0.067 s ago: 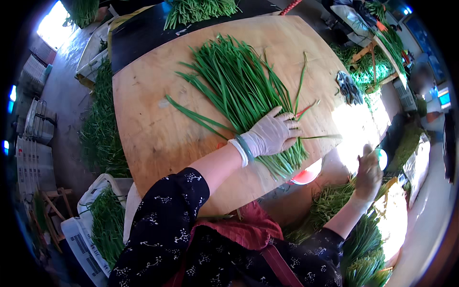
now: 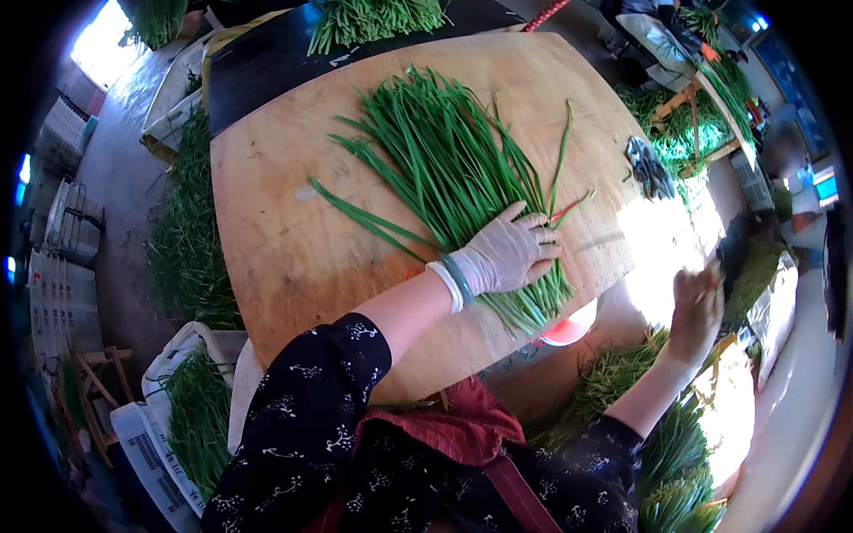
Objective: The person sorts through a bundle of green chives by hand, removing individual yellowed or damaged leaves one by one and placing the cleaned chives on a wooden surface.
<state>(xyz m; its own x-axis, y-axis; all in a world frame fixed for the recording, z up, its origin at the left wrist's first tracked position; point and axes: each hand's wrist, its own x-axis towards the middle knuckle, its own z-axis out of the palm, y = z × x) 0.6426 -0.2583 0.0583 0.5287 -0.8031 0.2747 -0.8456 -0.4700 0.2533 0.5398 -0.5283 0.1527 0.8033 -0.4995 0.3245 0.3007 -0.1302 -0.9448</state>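
Observation:
A thick bunch of garlic chives (image 2: 435,160) lies slantwise on a wooden board (image 2: 284,240), leaves toward the far side and pale cut stems toward me. My left hand (image 2: 511,253), in a thin whitish glove with a teal band at the wrist, lies over the stem end, fingers bent across it. Near that hand's fingertips a bit of red strip (image 2: 562,211) shows beside the bunch. My right hand (image 2: 696,306), also gloved, is raised off the board at the right. Motion smears its fingers, so anything in them cannot be made out.
Another chive bunch (image 2: 378,19) rests on the black surface at the far edge. A dark crumpled cloth (image 2: 650,167) lies at the board's right edge. Below its near right corner is a red-and-white round container (image 2: 571,325). Chives (image 2: 613,382) pile up beside my right arm; a white crate (image 2: 160,453) stands left.
My right hand has shifted slightly to the right, and a pale round shape beside it no longer shows. My left hand stays on the chives.

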